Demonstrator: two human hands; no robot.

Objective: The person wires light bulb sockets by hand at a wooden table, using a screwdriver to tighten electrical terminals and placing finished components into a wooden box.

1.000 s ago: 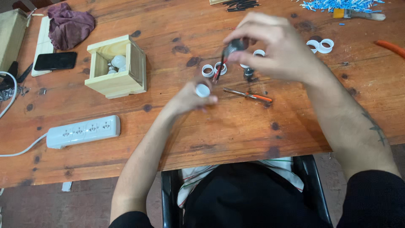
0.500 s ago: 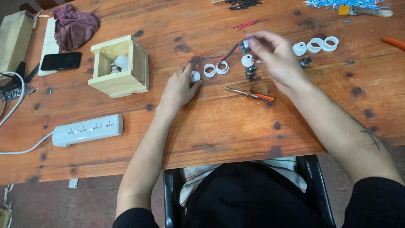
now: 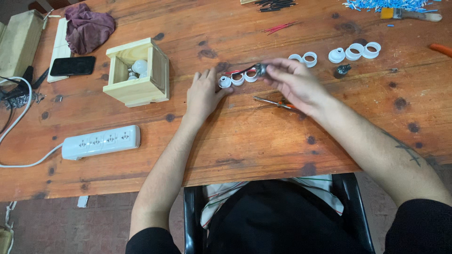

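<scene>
My left hand [image 3: 203, 92] lies on the wooden table [image 3: 245, 141], its fingertips on a small white ring part [image 3: 224, 83]. Two more white rings [image 3: 244, 78] sit just right of it. My right hand [image 3: 295, 83] pinches a small dark socket part [image 3: 260, 70] with a black and a red wire trailing left over the rings. A screwdriver with an orange handle [image 3: 278, 102] lies under my right hand, partly hidden by it.
A small wooden box [image 3: 138, 73] holding a white bulb stands at left, with a white power strip [image 3: 100, 141] in front of it. More white rings [image 3: 354, 51], a dark socket [image 3: 342, 70], a phone [image 3: 72, 66], a purple cloth [image 3: 88, 27] and loose wires [image 3: 277, 4] lie farther back.
Both hands have come down from in front of me to the table. My left hand has set a white ring down beside the other rings; my right hand has moved left with the wired part.
</scene>
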